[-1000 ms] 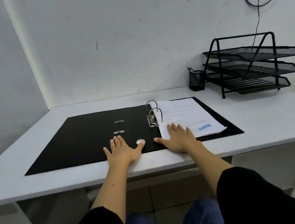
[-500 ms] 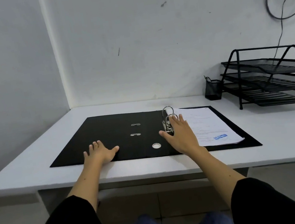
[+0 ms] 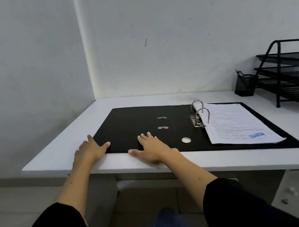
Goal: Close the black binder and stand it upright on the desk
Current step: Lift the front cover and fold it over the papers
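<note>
The black binder lies wide open and flat on the white desk. Its metal rings stand up at the spine, and a stack of printed sheets rests on its right half. My left hand lies at the near left corner of the left cover, fingers spread, thumb on the cover. My right hand rests flat on the left cover near the front edge, left of the round finger hole. Neither hand grips anything.
A black wire letter tray with three tiers stands at the back right, with a black mesh pen cup beside it. Walls close off the desk at the back and on the left. The desk's front edge runs just under my wrists.
Both hands have slid left: the left from mid-cover to the cover's left corner, the right from the paper and rings onto the left cover. The view has turned left.
</note>
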